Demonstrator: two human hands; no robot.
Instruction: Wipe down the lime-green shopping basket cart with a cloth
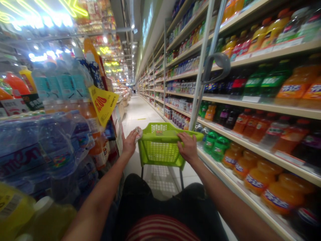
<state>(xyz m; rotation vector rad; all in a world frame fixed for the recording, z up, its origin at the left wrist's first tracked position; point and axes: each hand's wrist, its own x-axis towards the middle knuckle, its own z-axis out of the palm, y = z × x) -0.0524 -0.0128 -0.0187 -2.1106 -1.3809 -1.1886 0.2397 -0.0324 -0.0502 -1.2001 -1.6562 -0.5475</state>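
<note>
A lime-green shopping cart point(163, 136) stands in front of me, its perforated basket facing me. My right hand point(188, 146) is curled over the right part of the cart's handle. At the handle's left end, my left hand point(129, 142) is closed around a crumpled whitish tissue point(138, 133). Whether the left fingers also touch the handle is hard to make out.
To the right run long shelves point(255, 134) of soft drinks, with a grey hook-shaped fixture point(217, 68) jutting out. Shrink-wrapped water bottles point(45, 144) and a yellow price sign point(102, 104) crowd the left. A pale tiled aisle point(142, 108) stretches ahead.
</note>
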